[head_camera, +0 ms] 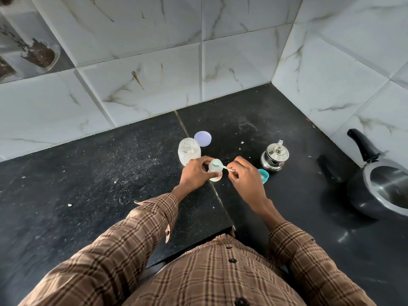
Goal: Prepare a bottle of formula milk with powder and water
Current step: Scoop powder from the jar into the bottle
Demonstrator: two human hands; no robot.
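A small clear baby bottle (215, 172) stands upright and uncapped on the black counter (110, 184). My left hand (195, 173) grips its side. My right hand (245, 175) pinches the handle of a small pale green scoop (220, 165), whose bowl rests over the bottle's mouth. Just behind my left hand stands an open clear jar of white powder (188, 151), with its lilac lid (202, 138) lying beside it. The bottle's teal cap (263, 175) lies on the counter by my right hand.
A small steel pot with a lid (274, 156) stands right of the bottle. A black pressure cooker (382, 186) sits at the far right against the tiled wall (331, 85). The counter's front edge (198, 246) is close to my body.
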